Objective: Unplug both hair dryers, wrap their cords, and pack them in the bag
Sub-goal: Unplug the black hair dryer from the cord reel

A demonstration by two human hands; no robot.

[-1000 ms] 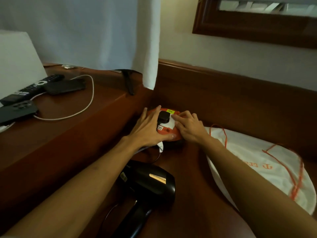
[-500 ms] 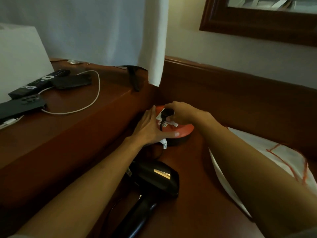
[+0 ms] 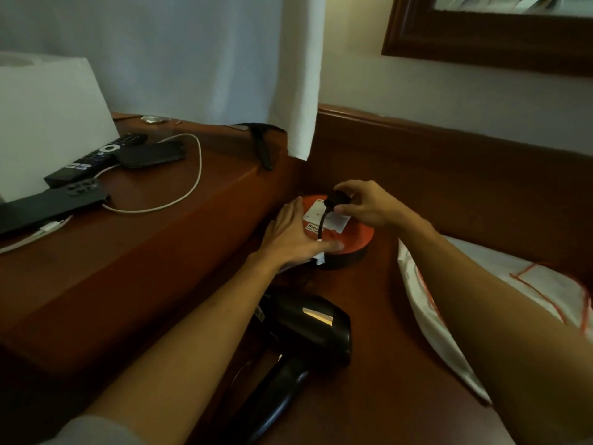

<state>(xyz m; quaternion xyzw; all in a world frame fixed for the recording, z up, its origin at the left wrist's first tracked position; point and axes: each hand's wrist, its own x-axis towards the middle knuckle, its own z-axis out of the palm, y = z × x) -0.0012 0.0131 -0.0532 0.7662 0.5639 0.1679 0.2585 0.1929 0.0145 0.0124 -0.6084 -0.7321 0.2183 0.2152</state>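
Black glossy hair dryer (image 3: 298,329) lies on the dark wooden table (image 3: 369,364) near its front edge, long axis running from handle at the near left to barrel at the far right, a small metallic badge on its side; I cannot read it. Round orange extension reel (image 3: 353,239) sits toward the table's back, white socket plate on top, print too blurred to read. My left hand (image 3: 295,236) presses flat and open on the reel. My right hand (image 3: 365,207) pinches the black plug (image 3: 337,198), its cord (image 3: 322,224) trailing down. White drawstring bag (image 3: 500,284) with orange cord lies along the right edge.
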